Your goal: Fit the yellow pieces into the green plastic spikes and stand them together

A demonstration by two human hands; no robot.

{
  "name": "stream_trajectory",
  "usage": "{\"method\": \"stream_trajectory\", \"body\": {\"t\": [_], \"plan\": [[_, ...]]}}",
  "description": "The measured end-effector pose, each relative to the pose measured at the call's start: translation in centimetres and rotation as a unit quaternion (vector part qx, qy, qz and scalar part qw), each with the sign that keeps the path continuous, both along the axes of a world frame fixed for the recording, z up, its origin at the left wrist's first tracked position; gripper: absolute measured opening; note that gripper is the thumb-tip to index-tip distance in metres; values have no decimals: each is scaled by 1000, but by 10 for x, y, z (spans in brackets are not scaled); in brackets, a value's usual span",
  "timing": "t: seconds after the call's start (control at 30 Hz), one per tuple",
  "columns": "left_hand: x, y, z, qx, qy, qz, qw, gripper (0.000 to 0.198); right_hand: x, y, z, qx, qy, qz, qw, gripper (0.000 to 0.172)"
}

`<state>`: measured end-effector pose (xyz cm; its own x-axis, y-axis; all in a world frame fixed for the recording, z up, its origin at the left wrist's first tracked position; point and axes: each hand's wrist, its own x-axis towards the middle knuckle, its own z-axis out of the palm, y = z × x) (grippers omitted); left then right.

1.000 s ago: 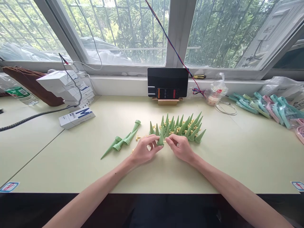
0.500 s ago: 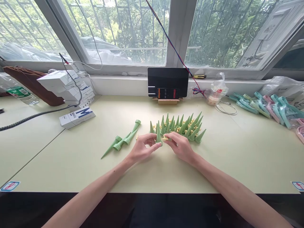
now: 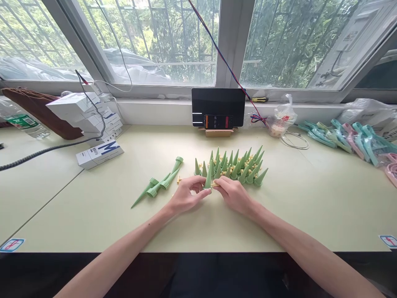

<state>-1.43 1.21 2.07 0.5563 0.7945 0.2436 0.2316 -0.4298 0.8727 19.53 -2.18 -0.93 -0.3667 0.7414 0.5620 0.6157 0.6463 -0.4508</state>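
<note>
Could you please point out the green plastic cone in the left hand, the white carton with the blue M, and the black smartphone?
Held green plastic cone (image 3: 209, 175): head view, middle of its tapering body.
White carton with blue M (image 3: 101, 152): head view, printed side.
Black rectangular smartphone (image 3: 218, 122): head view, middle of its screen.

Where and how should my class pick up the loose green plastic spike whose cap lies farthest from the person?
Probably by its wide cap, pinched from above on the far side. The loose green plastic spike lies on its side; its cap juts clear, while its narrowing body runs close in among the other loose spikes.
</note>
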Motion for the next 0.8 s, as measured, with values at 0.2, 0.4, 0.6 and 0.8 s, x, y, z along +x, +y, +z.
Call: {"method": "stream_trajectory", "body": {"t": [0.2,0.4,0.6,0.8], "plan": [[1,0,-1,38,9,-13,999,20,0,-1,-1,-25,-27,13,999,22],[2,0,-3,50,-4,-23,998,17,0,-1,2,-58,-5,28,998,22],[3,0,-4,57,-11,-35,998,23,-1,-3,5,-124,26,39,991,26],[4,0,-7,83,-1,6,997,18,-3,-1,9,-141,77,35,986,28]]}}
